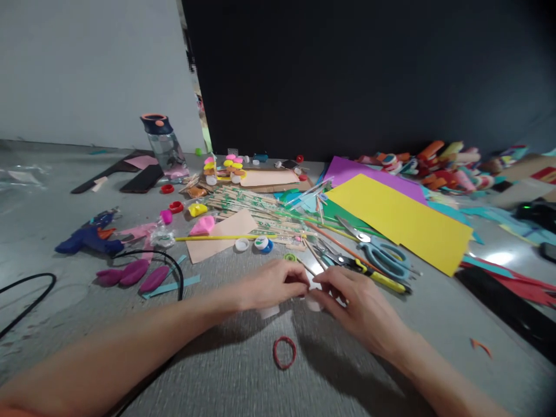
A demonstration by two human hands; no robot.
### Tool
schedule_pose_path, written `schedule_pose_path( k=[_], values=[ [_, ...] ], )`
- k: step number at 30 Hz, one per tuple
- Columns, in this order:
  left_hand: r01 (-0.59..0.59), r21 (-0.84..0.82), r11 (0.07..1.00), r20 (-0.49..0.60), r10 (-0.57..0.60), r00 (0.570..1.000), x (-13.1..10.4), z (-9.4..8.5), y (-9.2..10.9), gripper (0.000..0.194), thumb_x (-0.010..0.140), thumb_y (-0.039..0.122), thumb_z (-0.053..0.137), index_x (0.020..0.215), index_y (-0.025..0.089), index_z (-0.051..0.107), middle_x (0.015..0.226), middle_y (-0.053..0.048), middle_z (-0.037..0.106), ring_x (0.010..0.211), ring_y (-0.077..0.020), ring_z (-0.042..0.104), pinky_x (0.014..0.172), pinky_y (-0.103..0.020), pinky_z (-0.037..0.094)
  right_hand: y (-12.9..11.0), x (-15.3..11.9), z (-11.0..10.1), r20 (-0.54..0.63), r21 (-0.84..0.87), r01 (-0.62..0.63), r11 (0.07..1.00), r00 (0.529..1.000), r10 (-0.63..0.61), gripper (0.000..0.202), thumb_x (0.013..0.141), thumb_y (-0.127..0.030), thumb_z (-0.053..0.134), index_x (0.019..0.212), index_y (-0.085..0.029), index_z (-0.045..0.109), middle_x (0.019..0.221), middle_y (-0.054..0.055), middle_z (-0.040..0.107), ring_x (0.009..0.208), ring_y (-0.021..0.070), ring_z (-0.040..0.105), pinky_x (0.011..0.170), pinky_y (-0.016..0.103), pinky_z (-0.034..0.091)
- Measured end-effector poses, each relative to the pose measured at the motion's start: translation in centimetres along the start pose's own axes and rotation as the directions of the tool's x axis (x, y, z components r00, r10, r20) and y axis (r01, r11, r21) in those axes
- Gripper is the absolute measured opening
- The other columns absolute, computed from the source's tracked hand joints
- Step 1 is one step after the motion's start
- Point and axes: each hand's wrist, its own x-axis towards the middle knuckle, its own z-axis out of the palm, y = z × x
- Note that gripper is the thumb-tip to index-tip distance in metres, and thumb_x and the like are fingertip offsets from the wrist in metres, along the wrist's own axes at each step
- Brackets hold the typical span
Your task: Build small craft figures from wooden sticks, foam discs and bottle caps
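Note:
My left hand [275, 282] and my right hand [354, 298] meet close together at the middle of the grey table. Each is pinched, thumb against fingers. A small whitish piece [314, 302] shows between and below the fingertips, but its kind is hidden by them. Thin sticks reach toward the fingers from behind. Nearer to me lies a red ring-shaped band [285, 353]. A green coil [289, 257] rests just beyond my left hand. Past my right hand are yellow-and-black pliers [384, 281] and blue-handled scissors [384, 259].
Beyond my hands lie wooden sticks [243, 202], white caps [242, 245] and yellow card [403, 220]. To the left are a blue glue gun [89, 238], a black cable [180, 272], purple clay pieces [130, 273] and a water bottle [165, 147]. A black object [508, 301] lies right.

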Motion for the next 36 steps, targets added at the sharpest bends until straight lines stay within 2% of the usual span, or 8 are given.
schedule_pose_path(
  k=[6,10,16,21,26,28,32,36],
  values=[
    [-0.015,0.038,0.999,-0.018,0.016,1.0,-0.2,0.6,0.2,0.015,0.086,0.02,0.056,0.09,0.016,0.07,0.083,-0.002,0.07,0.077,-0.0162,0.061,0.067,-0.026,0.042,0.9,-0.1,0.4,0.084,-0.049,0.013,0.999,0.996,-0.009,0.021,0.103,-0.027,0.048,0.09,-0.019,0.062,0.084,0.006,0.066,0.077,0.0192,0.061,0.068,0.031,0.042],
    [-0.006,0.066,0.998,-0.06,0.01,0.998,-0.4,1.1,0.2,0.019,0.085,0.016,0.053,0.094,0.015,0.07,0.084,-0.004,0.071,0.075,-0.0162,0.062,0.065,-0.027,0.043,0.7,-0.1,-0.2,0.151,0.036,-0.055,0.998,0.987,0.049,0.029,0.105,-0.03,0.044,0.086,-0.019,0.064,0.078,0.004,0.066,0.071,0.0174,0.06,0.064,0.03,0.041],
    [0.002,0.073,0.997,-0.028,0.0,1.0,-0.7,1.0,0.6,0.015,0.078,0.014,0.056,0.089,0.017,0.066,0.078,-0.001,0.066,0.068,-0.0138,0.057,0.062,-0.025,0.041,0.4,-0.1,-0.6,0.253,0.089,-0.068,0.994,0.966,0.044,0.015,0.093,-0.033,0.068,0.086,-0.02,0.064,0.079,0.0,0.064,0.068,0.0152,0.057,0.062,0.028,0.039],
    [0.02,-0.093,0.996,0.066,-0.014,0.998,-0.9,0.6,1.1,0.015,0.076,0.025,0.071,0.086,0.017,0.064,0.076,0.002,0.06,0.069,-0.0131,0.054,0.061,-0.025,0.039,0.0,-0.4,-0.5,0.212,0.062,-0.013,0.998,0.977,-0.001,0.019,0.084,-0.02,0.077,0.085,-0.02,0.058,0.082,0.0,0.063,0.068,0.014,0.055,0.059,0.026,0.038],
    [0.013,-0.11,0.994,0.061,-0.007,0.998,-0.7,0.4,1.1,0.014,0.074,0.017,0.071,0.085,0.016,0.063,0.076,0.002,0.059,0.069,-0.0133,0.052,0.064,-0.026,0.038,0.2,-0.6,0.1,0.135,0.059,0.117,0.991,0.983,-0.124,0.025,0.084,-0.019,0.078,0.096,-0.021,0.056,0.097,0.003,0.065,0.081,0.0163,0.059,0.067,0.028,0.042],
    [-0.01,-0.068,0.998,0.077,0.016,0.997,-0.5,0.3,0.8,0.012,0.074,0.018,0.071,0.082,0.016,0.063,0.074,0.002,0.057,0.069,-0.0135,0.051,0.062,-0.026,0.036,0.4,-0.5,0.5,0.116,0.066,0.079,0.995,0.99,-0.086,0.03,0.082,-0.02,0.08,0.101,-0.021,0.056,0.094,0.003,0.066,0.075,0.0157,0.059,0.064,0.027,0.041],
    [-0.039,-0.079,0.996,0.115,0.048,0.992,-0.3,-0.1,0.1,0.013,0.079,0.028,0.071,0.083,0.016,0.067,0.074,0.001,0.056,0.068,-0.013,0.048,0.059,-0.026,0.032,0.8,-0.3,0.9,0.117,0.056,-0.139,0.989,0.984,0.131,0.032,0.076,-0.028,0.084,0.097,-0.02,0.06,0.074,-0.001,0.065,0.06,0.0148,0.055,0.055,0.026,0.036],
    [-0.02,-0.084,0.996,0.128,0.031,0.991,-0.4,-0.8,-0.2,0.022,0.08,0.035,0.074,0.089,0.015,0.071,0.078,0.0,0.057,0.07,-0.0128,0.049,0.06,-0.025,0.033,0.7,-0.3,0.7,0.137,0.119,-0.145,0.982,0.982,0.128,0.015,0.088,-0.03,0.072,0.085,-0.019,0.063,0.074,0.001,0.066,0.063,0.0153,0.057,0.057,0.026,0.036]
  ],
)
